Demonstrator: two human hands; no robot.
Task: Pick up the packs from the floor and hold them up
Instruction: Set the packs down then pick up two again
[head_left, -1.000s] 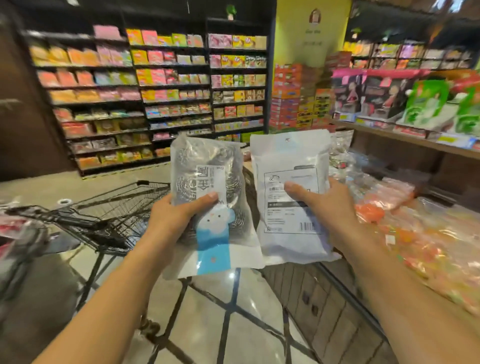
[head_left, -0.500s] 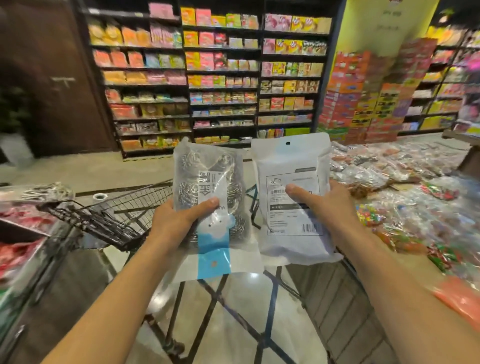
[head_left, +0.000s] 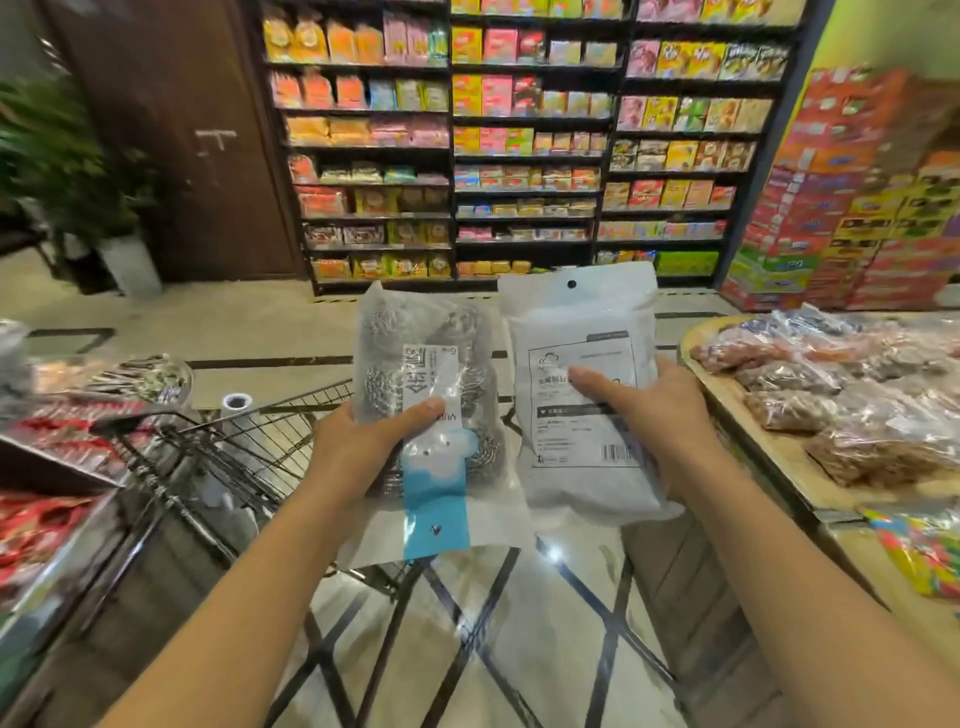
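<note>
Standing at far left, a potted plant (head_left: 78, 171) sits before a dark brown door (head_left: 208, 140), and below them a black wire shopping cart (head_left: 234, 447) rests on the tiled floor (head_left: 519, 649). Next comes the left hand (head_left: 358, 447), gripping a clear pack of steel scourers (head_left: 431, 431) with the thumb pressed across its front; the pack is raised upright, well above the floor. Its white and blue label carries writing turned sideways, too blurred to read. Just beside it, the right hand (head_left: 654, 410) clasps a white pack (head_left: 587, 395), also held up, thumb on a printed panel with a cloud-like logo, small unreadable lines and a barcode; a hang hole sits at its top. Behind both, shelves (head_left: 519, 156) of colourful boxes show no legible names. At right, a wooden display table (head_left: 769, 447) bears bagged snacks (head_left: 857, 405), with stacked red cartons (head_left: 857, 208) beyond.
</note>
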